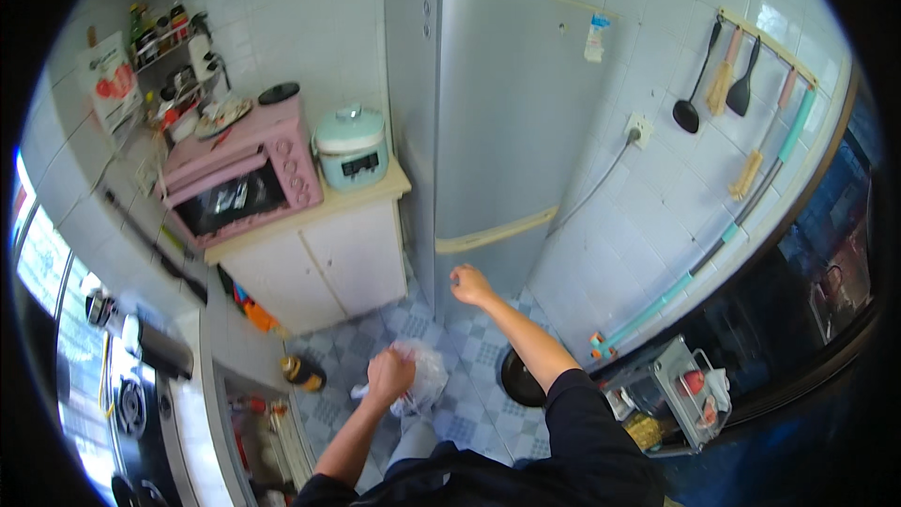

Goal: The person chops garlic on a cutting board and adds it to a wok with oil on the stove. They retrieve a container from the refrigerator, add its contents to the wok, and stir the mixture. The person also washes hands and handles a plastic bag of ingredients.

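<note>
My left hand [391,376] is closed around the gathered top of a translucent plastic bag [424,374], which hangs just above the tiled floor by my leg; its contents cannot be made out. My right hand [470,285] is raised in front of the lower door of a grey refrigerator [503,120], below its cream-coloured trim strip [496,231]. The fingers are curled, and whether they touch the door or hold anything small cannot be told.
A pink toaster oven [239,176] and a mint-green rice cooker [352,148] stand on a white cabinet [317,260]. On the floor are a dark pan [522,382] and a bottle [304,372]. A wheeled cart [679,394] stands at right, a gas stove [132,405] at left.
</note>
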Tool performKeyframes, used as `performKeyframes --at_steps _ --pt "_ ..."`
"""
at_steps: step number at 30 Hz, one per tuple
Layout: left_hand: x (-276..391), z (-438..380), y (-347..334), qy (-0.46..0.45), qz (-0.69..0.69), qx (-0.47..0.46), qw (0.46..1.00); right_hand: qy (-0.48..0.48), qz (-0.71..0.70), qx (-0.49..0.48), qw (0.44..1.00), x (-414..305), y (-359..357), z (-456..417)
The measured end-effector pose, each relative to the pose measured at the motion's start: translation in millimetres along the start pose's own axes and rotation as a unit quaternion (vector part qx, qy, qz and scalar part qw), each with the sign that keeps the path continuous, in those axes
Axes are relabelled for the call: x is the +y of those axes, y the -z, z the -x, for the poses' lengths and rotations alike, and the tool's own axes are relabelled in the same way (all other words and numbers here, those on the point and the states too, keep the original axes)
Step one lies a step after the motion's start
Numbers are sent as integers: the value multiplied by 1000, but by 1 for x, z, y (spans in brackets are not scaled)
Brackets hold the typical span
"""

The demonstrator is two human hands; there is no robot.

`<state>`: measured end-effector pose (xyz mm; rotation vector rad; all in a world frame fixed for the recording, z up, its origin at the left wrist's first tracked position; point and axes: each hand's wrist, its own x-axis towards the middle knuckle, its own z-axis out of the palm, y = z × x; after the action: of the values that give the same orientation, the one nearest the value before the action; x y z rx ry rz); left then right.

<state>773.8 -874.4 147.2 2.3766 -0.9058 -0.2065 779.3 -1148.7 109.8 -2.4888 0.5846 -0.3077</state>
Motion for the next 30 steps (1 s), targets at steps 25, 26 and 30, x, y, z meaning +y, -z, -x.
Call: performKeyframes --at_steps 25,26,30 --pt "-59 -294 -56 240 622 -300 682 205 442 48 872 -34 57 -127" --pt "-58 -296 -66 247 641 -286 668 236 366 98 895 -23 57 -104" --pt "-24 -314 -97 340 629 -276 643 22 94 145 985 34 28 24"
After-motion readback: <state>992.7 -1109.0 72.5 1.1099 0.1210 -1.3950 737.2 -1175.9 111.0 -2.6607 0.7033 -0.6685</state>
